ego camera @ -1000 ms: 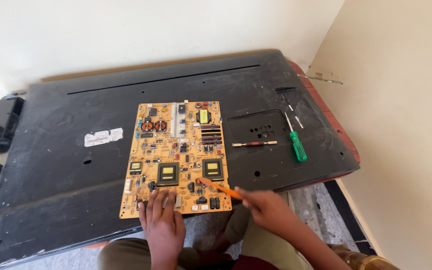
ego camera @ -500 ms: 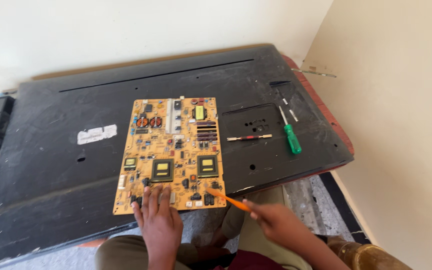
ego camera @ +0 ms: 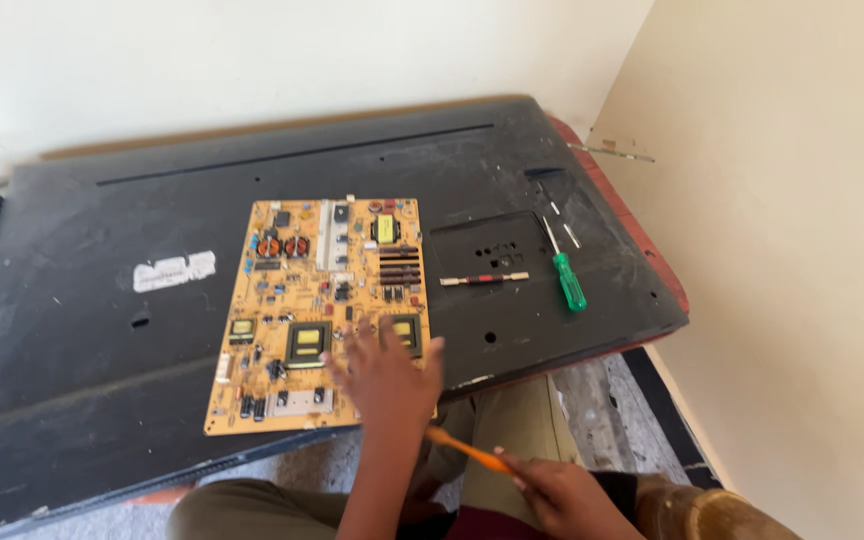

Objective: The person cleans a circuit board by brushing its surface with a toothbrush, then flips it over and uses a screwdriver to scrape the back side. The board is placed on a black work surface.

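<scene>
A yellow-orange circuit board lies on the black back panel of a flat television. My left hand rests flat with spread fingers on the board's near right corner. My right hand is lower, off the panel's near edge above my lap, and grips an orange tool that points up-left toward the board.
A green-handled screwdriver and a thin red-and-white tool lie on the panel right of the board. A white sticker sits left of it. A cream wall stands close on the right. My knees show below the panel.
My left hand has shifted right along the board's near edge to its right corner. My right hand with the orange tool has drawn back from the board toward my lap.
</scene>
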